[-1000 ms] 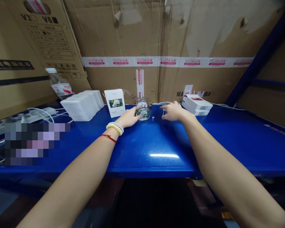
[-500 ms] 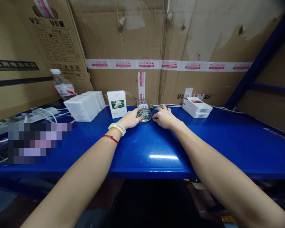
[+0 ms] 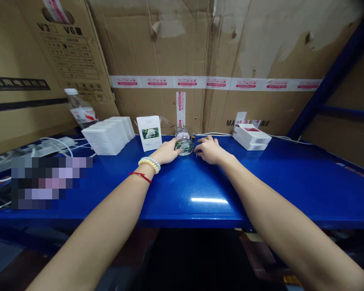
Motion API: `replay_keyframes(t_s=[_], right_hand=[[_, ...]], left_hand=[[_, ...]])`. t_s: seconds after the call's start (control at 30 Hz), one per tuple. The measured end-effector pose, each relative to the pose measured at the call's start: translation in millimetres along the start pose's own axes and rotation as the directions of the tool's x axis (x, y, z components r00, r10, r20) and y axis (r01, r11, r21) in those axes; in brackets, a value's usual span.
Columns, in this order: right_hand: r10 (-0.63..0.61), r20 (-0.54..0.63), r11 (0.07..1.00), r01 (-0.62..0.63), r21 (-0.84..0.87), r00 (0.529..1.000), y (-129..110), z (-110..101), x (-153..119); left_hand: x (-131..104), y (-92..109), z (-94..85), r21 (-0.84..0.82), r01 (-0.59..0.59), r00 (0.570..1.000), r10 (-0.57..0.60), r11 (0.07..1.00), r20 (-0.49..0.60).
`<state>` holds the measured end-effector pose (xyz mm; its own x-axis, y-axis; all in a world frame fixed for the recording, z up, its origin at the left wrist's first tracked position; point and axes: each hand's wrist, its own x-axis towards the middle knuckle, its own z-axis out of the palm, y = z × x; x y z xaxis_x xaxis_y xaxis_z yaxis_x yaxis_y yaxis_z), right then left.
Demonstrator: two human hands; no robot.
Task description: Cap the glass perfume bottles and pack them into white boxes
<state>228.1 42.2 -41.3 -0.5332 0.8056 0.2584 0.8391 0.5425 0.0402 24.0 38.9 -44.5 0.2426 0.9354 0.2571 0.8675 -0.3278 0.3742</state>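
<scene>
At the middle of the blue table, my left hand (image 3: 167, 151) is closed on the left side of a round clear glass bottle (image 3: 185, 146) with a green pattern. Directly behind it stands another round glass bottle (image 3: 182, 131) with a pinkish front. A small dark and gold cap (image 3: 193, 138) is just right of the bottles. My right hand (image 3: 208, 150) rests beside it, fingers bent and apart, apparently holding nothing. Left of my left hand, a white box (image 3: 149, 133) with a white flower picture stands upright.
White boxes (image 3: 108, 135) stand in a row at the left, before a plastic bottle (image 3: 81, 108). Two stacked white boxes (image 3: 251, 136) lie at the right. Cables and a power strip (image 3: 53, 144) lie far left. Cardboard (image 3: 157, 52) rises behind the blue table (image 3: 188, 194).
</scene>
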Motion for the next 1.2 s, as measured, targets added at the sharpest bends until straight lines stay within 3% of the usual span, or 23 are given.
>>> replay_keyframes(t_s=[0.2,0.37,0.6,0.8,1.0,1.2], right_hand=[[0.027,-0.091,0.997,-0.021,0.069,0.995,4.4,-6.1,0.6],[0.078,-0.273,0.971,-0.012,0.237,0.959,5.3,-20.2,0.5],[0.119,-0.384,0.943,0.016,0.332,0.916,-7.2,-27.4,-1.4],[0.107,-0.413,0.946,0.035,0.321,0.904,-12.8,-19.7,2.6],[0.091,-0.39,0.951,0.036,0.306,0.916,-13.0,-16.2,4.3],[0.077,-0.377,0.953,0.042,0.3,0.923,-12.9,-17.9,3.0]], left_hand=[[-1.6,0.5,-0.7,-0.005,-0.051,0.998,0.051,0.999,-0.031],[-8.8,10.3,-4.0,-0.039,-0.12,0.99,0.116,0.992,-0.085],[-13.4,23.9,-7.4,-0.121,-0.246,0.968,0.237,0.962,-0.085],[-7.4,19.0,-3.1,-0.06,-0.256,0.938,0.233,0.965,-0.255],[-6.8,21.0,3.7,-0.037,-0.296,0.952,0.292,0.954,-0.096],[-5.0,18.3,4.6,-0.084,-0.279,0.958,0.272,0.957,-0.089]])
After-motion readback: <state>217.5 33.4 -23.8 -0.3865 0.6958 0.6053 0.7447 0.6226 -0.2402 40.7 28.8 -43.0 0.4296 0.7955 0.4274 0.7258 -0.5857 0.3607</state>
